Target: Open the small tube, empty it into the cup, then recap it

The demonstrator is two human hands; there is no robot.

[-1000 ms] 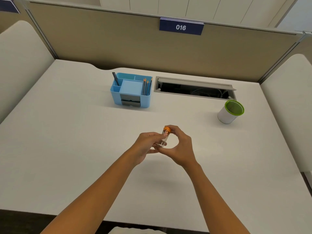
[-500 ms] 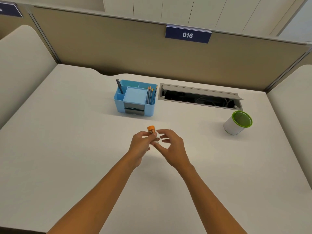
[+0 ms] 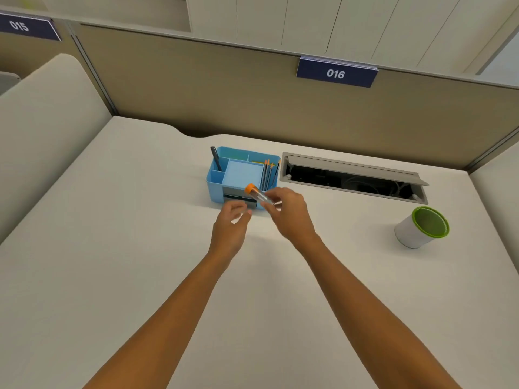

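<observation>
- Pinching the small tube (image 3: 259, 195) in mid-air, the right hand (image 3: 289, 213) tilts its orange cap (image 3: 249, 188) up-left, still on.
- Left hand (image 3: 231, 221) hovers just beside, fingers loosely curled, holding nothing.
- Cup (image 3: 421, 227) stands well to the right on the desk (image 3: 112, 248).

White rectangular desk (image 3: 112, 220) enclosed by a tan fabric partition (image 3: 210, 94) bearing navy number plates "015" (image 3: 25, 26) and "016" (image 3: 336, 73). Rounded cream side panels (image 3: 47, 113) flank the desk. Grey cable hatch (image 3: 354, 175) open at rear; white panelled wall (image 3: 309, 21) beyond.
</observation>
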